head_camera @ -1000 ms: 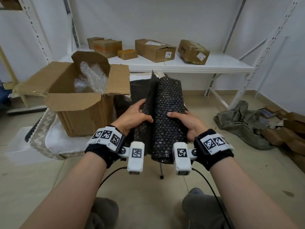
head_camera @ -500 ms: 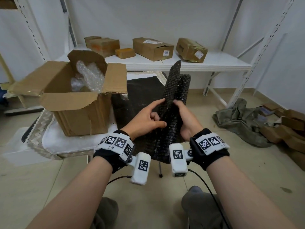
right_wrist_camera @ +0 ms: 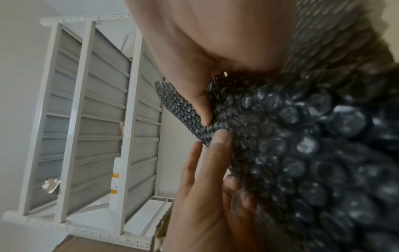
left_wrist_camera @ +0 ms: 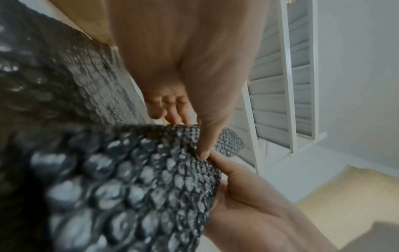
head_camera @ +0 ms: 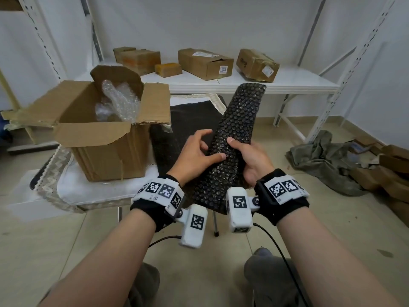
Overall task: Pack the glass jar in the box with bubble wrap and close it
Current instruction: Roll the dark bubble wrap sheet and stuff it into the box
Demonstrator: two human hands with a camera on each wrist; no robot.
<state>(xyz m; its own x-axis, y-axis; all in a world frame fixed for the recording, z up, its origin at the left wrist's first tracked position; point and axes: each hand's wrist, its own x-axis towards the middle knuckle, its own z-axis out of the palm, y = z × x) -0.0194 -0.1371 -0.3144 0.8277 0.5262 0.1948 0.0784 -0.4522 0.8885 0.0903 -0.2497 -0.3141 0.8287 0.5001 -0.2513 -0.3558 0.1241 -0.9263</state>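
Observation:
A long roll of black bubble wrap (head_camera: 236, 120) stands tilted, its top leaning right, in front of me above the table edge. My right hand (head_camera: 247, 154) grips its right side, thumb on the front. My left hand (head_camera: 213, 144) pinches the roll's left edge, with the thumb pressed on the front and the fingers behind. The wrist views show the same grip: left hand (left_wrist_camera: 194, 119), right hand (right_wrist_camera: 202, 105), wrap (left_wrist_camera: 140, 179) (right_wrist_camera: 302, 153). The open cardboard box (head_camera: 106, 138) sits to the left with clear bubble wrap (head_camera: 119, 100) inside. No glass jar shows.
A second black bubble sheet (head_camera: 183, 120) lies on the cloth-covered table (head_camera: 88, 189) beside the box. Behind, a white shelf (head_camera: 287, 83) carries several cardboard boxes. A rumpled grey cloth (head_camera: 325, 156) and flattened cardboard (head_camera: 387, 169) lie on the floor at right.
The black wrap has been drawn into a narrower roll and its top now leans right. My left hand moved from the side onto the roll's left edge, thumb on the front.

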